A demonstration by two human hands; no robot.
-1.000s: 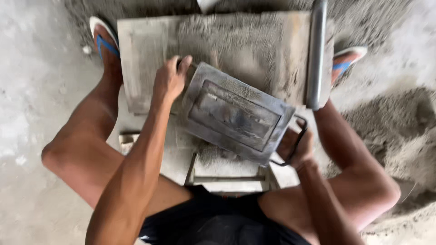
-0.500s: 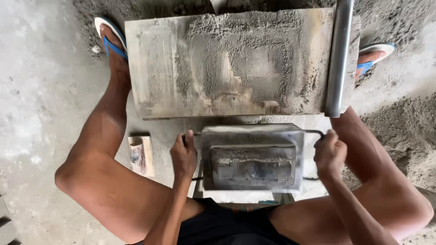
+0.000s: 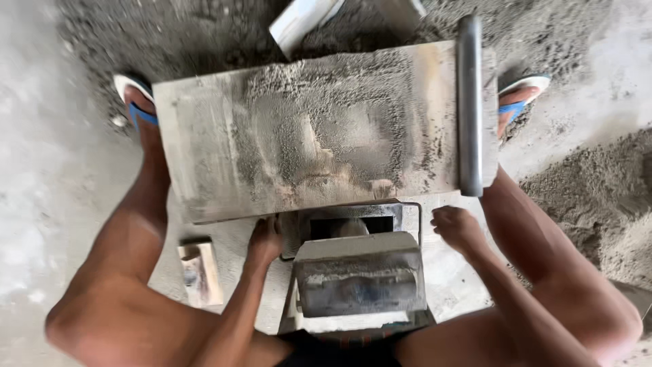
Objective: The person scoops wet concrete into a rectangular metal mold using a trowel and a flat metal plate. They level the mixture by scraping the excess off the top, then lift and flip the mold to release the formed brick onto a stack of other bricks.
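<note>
A grey metal mould (image 3: pixel 360 278) with a box-shaped lid lies between my knees, tipped up toward me. Behind it an open rectangular frame (image 3: pixel 350 223) shows a dark hollow. My left hand (image 3: pixel 265 241) grips the left edge of the mould frame. Just off its right edge, my right hand (image 3: pixel 456 228) is curled into a fist, and I see nothing in it. A wide flat board (image 3: pixel 224 156) dusted with grey sand lies beyond the mould.
A grey metal pipe (image 3: pixel 468 102) lies across the board's right end. A small wooden block (image 3: pixel 200 272) sits by my left leg. My feet wear blue sandals (image 3: pixel 136 102) (image 3: pixel 519 95). Loose sand (image 3: pixel 598 190) is heaped at the right.
The mould, held up and tilted over the board a second ago, has come down near me. Its lid now tips toward me, and my right hand has come off its handle.
</note>
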